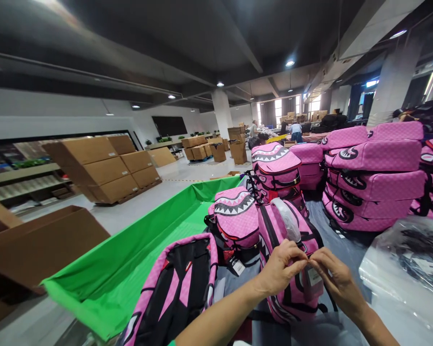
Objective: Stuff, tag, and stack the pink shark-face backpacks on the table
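Pinching narrow with thumb and forefinger of bare left hand (283,266) and bare right hand (335,276), tips close together. Can't tell the thing caught between; too small to make out. Working right over the upright pink checkered fabric backpack with black trim and shark-teeth print (279,230): clock centre, on blue-grey table covering (350,247). Directions from the hands. Just under the fingertips at 6 o'clock: small white rectangular tag (314,276). Close by at 11: top handle wrapped in whitish see-through plastic film (286,218).

At 9: pink-edged backpack with black back panel (182,283), panel showing. At 10: pink shark-mouth backpack (234,216), white label (238,266) hanging below. At 11, beyond: pile of pink shark-mouth backpacks (276,166). At 2: tall stack of pink checkered backpacks (375,187). At 3: crumpled clear plastic bag (411,264) with small dark and white items inside. Between 9 and 10: bright green fabric sheet (140,254), then stacked brown cardboard cartons (101,168). Far off at 12: person in light-blue top (296,132).
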The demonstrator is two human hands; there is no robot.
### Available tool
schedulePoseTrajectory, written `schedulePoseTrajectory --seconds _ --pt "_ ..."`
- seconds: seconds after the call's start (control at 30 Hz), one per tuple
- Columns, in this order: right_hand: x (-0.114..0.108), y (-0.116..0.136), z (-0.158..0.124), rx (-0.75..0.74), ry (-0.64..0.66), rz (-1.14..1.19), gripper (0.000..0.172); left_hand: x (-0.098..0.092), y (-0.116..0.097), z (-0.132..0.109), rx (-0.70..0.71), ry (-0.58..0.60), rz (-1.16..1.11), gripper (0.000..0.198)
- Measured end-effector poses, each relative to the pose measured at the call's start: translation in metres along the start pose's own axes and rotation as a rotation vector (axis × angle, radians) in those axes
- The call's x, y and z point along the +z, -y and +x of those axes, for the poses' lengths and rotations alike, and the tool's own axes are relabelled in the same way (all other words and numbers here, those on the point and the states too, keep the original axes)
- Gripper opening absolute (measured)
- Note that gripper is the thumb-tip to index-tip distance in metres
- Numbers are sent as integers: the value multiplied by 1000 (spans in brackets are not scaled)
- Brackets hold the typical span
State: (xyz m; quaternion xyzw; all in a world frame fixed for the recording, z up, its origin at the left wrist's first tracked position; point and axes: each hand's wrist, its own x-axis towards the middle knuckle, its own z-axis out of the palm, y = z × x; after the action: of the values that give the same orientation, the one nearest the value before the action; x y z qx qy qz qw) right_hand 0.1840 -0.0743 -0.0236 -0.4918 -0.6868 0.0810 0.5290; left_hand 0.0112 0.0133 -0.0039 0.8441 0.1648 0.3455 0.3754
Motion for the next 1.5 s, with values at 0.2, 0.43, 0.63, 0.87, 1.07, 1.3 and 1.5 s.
schedulePoseTrajectory --seconds 0.2,0.43,0.63,0.87,1.07,1.3,1.5 --pt "13 -7 0 34 23 -44 52 0 2 -5 22 34 4 15" --pt "21 -9 -3 152 -60 68 43 2 7 -4 -44 -34 -114 24" --pt "32 -10 -9 129 -140 27 48 5 7 -7 -57 12 -89 25" --pt "27 -21 -11 125 -104 155 25 2 8 -5 -115 -69 -183 31" --pt "28 -14 -8 -27 -175 39 24 5 10 -4 -120 -89 -284 40" --pt "42 -20 -11 -90 -181 -70 34 7 12 -13 -39 -93 -160 43" --pt "37 -27 -9 44 -55 56 39 1 11 -13 -7 -66 -49 39"
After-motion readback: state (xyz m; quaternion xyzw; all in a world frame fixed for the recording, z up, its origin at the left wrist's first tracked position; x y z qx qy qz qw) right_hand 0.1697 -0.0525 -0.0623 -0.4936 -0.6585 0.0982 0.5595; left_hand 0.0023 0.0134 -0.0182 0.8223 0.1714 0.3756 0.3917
